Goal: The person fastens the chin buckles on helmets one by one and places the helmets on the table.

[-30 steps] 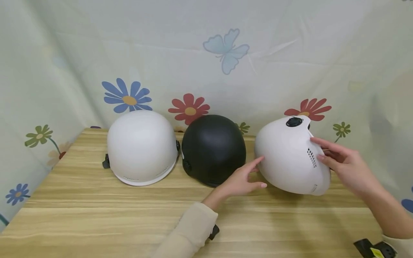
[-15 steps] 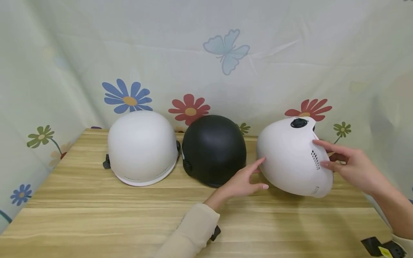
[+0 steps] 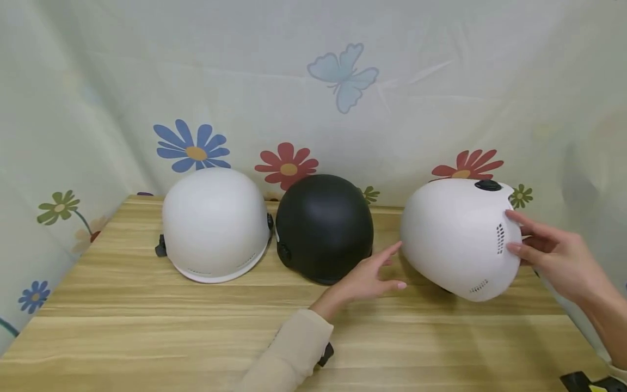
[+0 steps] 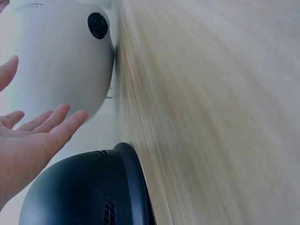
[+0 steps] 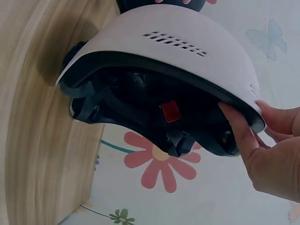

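A white helmet (image 3: 455,239) lies tipped on its side at the right of the table, with a black round knob (image 3: 488,185) near its top. My right hand (image 3: 563,256) grips its rim, thumb on one side and fingers on the other. In the right wrist view the hollow inside faces the camera, showing black padding, straps and a red buckle piece (image 5: 171,111). My left hand (image 3: 364,280) holds nothing; its fingers are spread, with the index fingertip right at the helmet's left side. Just behind that hand sits a black helmet (image 3: 323,228), dome up.
Another white helmet (image 3: 213,223) stands dome up at the left, close beside the black one. All are on a wooden table (image 3: 171,337). A pale curtain (image 3: 416,65) with flowers and a butterfly hangs right behind the table's back edge.
The right-hand white helmet has turned and shifted to the right, its knob moving right with it. My right hand has moved right, holding the rim. My left hand has stayed nearly still.
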Demonstrator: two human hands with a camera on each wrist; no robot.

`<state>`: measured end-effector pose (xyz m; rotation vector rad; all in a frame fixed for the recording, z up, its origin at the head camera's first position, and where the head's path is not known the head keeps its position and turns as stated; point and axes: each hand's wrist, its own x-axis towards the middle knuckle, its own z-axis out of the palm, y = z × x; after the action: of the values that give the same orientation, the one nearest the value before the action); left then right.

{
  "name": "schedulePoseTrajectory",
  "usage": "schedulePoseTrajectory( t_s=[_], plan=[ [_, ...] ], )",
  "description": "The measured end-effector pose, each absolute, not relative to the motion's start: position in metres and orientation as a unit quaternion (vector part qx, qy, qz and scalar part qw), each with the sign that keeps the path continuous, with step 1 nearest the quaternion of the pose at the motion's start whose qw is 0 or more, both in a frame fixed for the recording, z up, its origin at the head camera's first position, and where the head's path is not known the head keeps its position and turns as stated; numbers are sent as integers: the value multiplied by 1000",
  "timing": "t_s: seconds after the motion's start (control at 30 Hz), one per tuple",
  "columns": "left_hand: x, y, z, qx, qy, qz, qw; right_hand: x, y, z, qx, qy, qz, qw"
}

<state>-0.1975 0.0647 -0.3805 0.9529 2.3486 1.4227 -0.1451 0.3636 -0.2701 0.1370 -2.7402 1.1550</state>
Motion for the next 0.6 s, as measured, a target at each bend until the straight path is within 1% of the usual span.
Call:
schedulePoseTrajectory(
  t_s=[0.07,0.17,0.27,0.33,0.43,0.6],
  plan=[
    [-198,65,-381,324,801,489,118,-144,366,-271,33,-905,415,87],
    [-198,65,-380,326,798,493,121,-143,373,-275,23,-848,521,89],
    [-197,65,-379,324,800,490,123,-143,380,-281,22,-768,635,80],
    [-196,65,-378,322,803,486,124,-144,384,-285,29,-713,698,61],
    [-196,66,-378,323,803,485,126,-145,388,-293,43,-663,747,28],
    [-197,69,-379,325,796,494,126,-147,390,-304,69,-647,759,-17]
  ],
)
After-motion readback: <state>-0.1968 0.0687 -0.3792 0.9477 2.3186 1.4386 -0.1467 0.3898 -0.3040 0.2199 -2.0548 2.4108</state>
